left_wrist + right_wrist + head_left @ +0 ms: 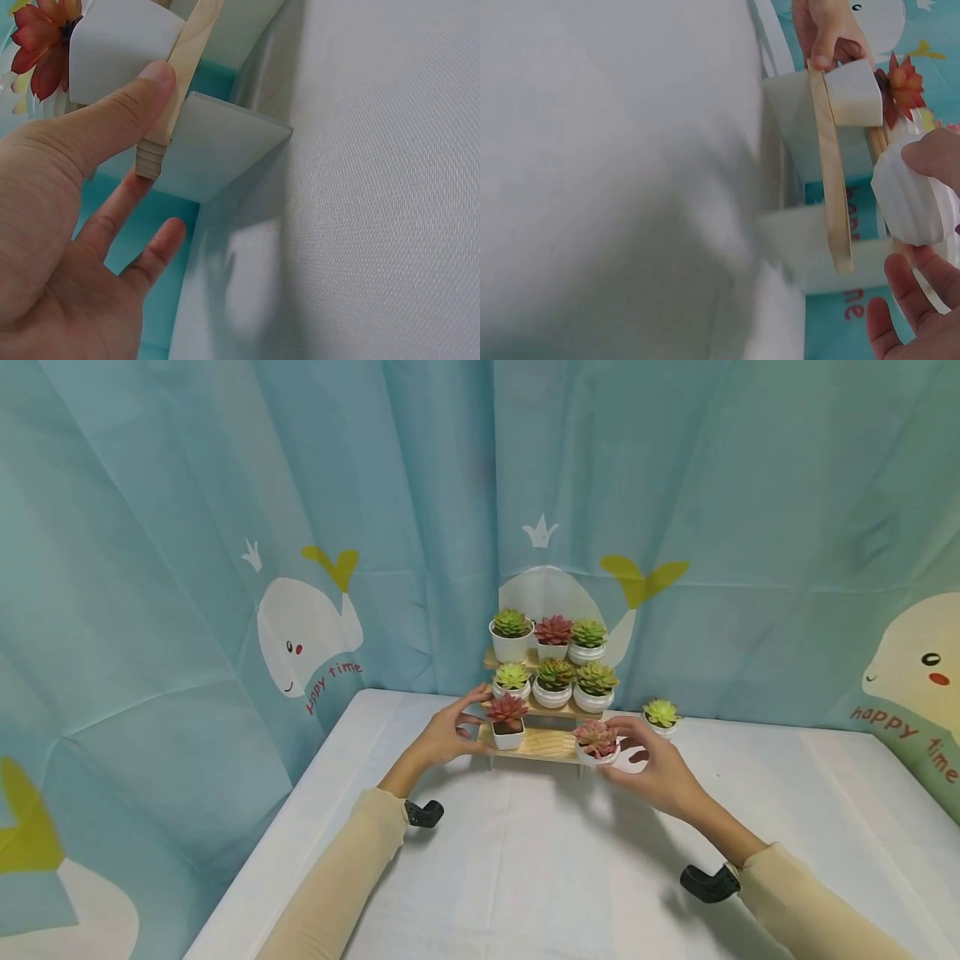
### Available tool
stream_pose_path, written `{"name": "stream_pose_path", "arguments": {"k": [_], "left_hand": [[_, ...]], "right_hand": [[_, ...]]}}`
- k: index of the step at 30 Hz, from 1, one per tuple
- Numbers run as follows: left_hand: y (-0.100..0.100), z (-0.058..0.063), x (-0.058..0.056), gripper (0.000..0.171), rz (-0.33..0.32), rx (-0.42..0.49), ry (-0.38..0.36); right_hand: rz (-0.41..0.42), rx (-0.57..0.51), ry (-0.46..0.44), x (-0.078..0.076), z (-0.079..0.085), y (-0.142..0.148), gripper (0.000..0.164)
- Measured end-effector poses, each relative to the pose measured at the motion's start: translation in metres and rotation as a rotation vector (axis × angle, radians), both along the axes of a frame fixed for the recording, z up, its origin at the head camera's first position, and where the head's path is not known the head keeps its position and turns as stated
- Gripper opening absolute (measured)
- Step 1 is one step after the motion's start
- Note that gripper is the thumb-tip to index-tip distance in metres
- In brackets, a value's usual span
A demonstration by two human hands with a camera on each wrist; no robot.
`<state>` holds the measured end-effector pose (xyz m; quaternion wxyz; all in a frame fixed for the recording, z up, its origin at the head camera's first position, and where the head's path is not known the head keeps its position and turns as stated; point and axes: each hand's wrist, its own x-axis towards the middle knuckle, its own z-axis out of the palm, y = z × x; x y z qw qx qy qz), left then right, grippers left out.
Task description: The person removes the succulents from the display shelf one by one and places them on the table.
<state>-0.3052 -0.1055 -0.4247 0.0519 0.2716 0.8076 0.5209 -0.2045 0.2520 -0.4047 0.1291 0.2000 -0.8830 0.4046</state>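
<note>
A three-tier wooden plant stand (546, 744) with white side supports holds small potted succulents. My left hand (442, 737) grips the left end of its lowest board, thumb on the wood (196, 46) and a fingertip at the board's end. Just beside that thumb sits a red succulent (507, 712) in a square white pot. My right hand (663, 770) pinches a pink succulent (597, 737) by its round white pot, thumb on one side and fingers on the other. In the right wrist view this ribbed pot (911, 196) is held off the lowest board, near its right end.
On the middle and top tiers stand several green succulents (554, 674) and a red one (553, 630), all in white pots. A yellow-green succulent (662, 712) stands on the white tablecloth (555, 860) right of the stand. A blue whale-print curtain (442, 527) hangs close behind.
</note>
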Motion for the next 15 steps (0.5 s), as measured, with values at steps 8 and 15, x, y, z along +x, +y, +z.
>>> {"name": "stream_pose_path", "arguments": {"k": [8,15], "left_hand": [[0.0,0.001,-0.001,0.095,0.007,-0.004,0.003],[0.0,0.0,0.0,0.095,0.001,-0.009,-0.001]], "right_hand": [[-0.065,0.066,0.028,0.008,0.009,0.025,0.064],[-0.109,0.083,0.049,0.016,0.016,0.049,0.065]]}}
